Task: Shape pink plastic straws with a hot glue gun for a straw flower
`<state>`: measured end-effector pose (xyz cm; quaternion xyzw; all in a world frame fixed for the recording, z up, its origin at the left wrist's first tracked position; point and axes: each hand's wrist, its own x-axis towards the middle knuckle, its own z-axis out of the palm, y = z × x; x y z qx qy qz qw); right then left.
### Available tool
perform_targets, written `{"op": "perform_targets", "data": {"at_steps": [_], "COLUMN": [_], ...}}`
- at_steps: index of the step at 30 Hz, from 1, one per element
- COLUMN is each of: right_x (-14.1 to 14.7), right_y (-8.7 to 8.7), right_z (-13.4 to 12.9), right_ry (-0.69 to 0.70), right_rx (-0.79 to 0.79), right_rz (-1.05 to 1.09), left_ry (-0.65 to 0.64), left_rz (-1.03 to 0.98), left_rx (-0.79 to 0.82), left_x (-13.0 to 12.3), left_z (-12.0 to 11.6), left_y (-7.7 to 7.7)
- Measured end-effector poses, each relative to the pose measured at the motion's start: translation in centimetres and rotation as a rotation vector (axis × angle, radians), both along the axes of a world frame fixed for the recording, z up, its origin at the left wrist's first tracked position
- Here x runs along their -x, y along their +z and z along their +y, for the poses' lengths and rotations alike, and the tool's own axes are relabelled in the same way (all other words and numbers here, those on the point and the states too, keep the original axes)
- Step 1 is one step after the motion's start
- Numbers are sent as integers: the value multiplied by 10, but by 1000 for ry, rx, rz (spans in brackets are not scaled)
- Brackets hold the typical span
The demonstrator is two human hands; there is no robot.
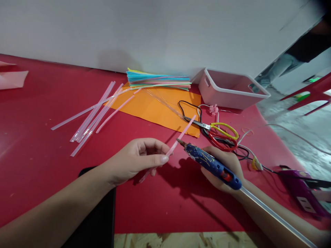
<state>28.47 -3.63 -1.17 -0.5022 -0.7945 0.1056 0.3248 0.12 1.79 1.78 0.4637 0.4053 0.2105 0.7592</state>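
Between the thumb and fingers of my left hand (141, 158) is a thin pink pipe cleaner (182, 133), slanting up to the right. My right hand (226, 168) is wrapped round a blue hot glue gun (207, 162), with a long clear glue stick (274, 210) running out of its back end. The gun's nozzle points left and lies at the pipe cleaner's side; whether they touch I cannot tell. The fingers under the gun are partly hidden. Just beyond the gun lie scissors (223, 136) with one yellow and one red handle.
Glue sticks (93, 119) lie loose on the red table (38, 137). Behind them, a bundle of coloured pipe cleaners (157, 81) rests on orange paper (155, 110). A pale bin (232, 93), a pink pompom-like piece (213, 109), cables and a purple power strip (302, 193) are rightward.
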Motion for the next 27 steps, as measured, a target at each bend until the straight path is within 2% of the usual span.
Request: {"op": "perform_targets", "data": {"at_steps": [15,22,27], "right_x": [0,-1,-3], "right_y": [-6,-6,-4], "right_z": [6,7,5], "right_ry": [-4,-77,-176], "right_rx": [-12,49,22], "right_rz": [76,119,154], "left_ry": [-18,-22,6], "left_rz": [-16,-7,3], "left_rx": [-18,-1,5], "left_x": [2,2,0], "left_z": [1,1,1], "left_y": [-3,-3,-2]}}
